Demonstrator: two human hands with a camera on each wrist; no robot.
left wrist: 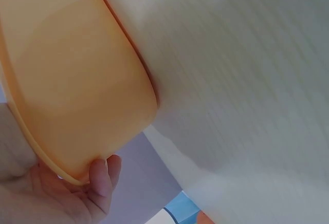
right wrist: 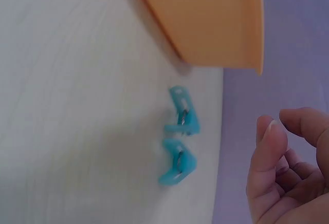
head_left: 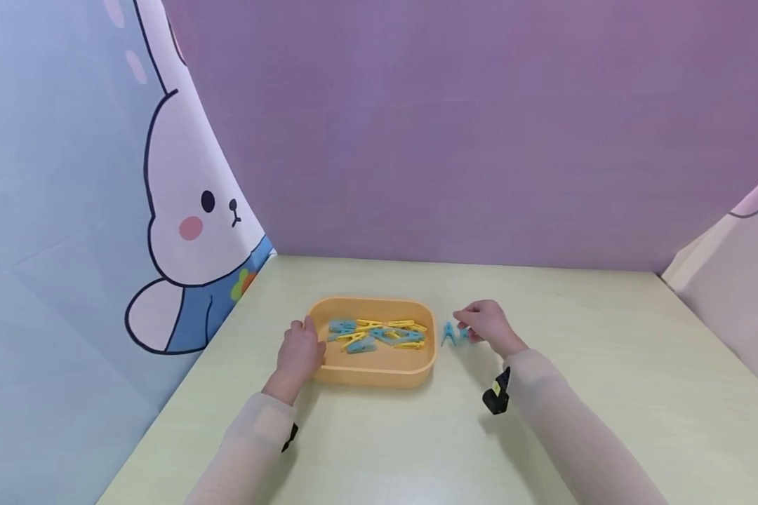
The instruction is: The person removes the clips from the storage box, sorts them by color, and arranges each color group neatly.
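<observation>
An orange plastic basket point(head_left: 373, 377) stands on the table, with several yellow and blue clothespins point(head_left: 363, 345) lying in it. My left hand point(head_left: 300, 354) grips its left end; in the left wrist view, curled fingers point(left wrist: 100, 178) hook over the rim. Just right of the basket, two blue clothespins point(head_left: 448, 334) rest on the table. Above them is my right hand point(head_left: 488, 324), which partly covers one in the head view. The right wrist view shows thumb and forefinger slightly apart, the other fingers loosely curled, and nothing held.
The pale wood-look table point(head_left: 379, 449) reaches back to a purple backdrop point(head_left: 448, 140). A printed rabbit point(head_left: 189, 203) decorates the blue sheet on the left. A black wrist camera point(head_left: 495, 394) sits under the right sleeve.
</observation>
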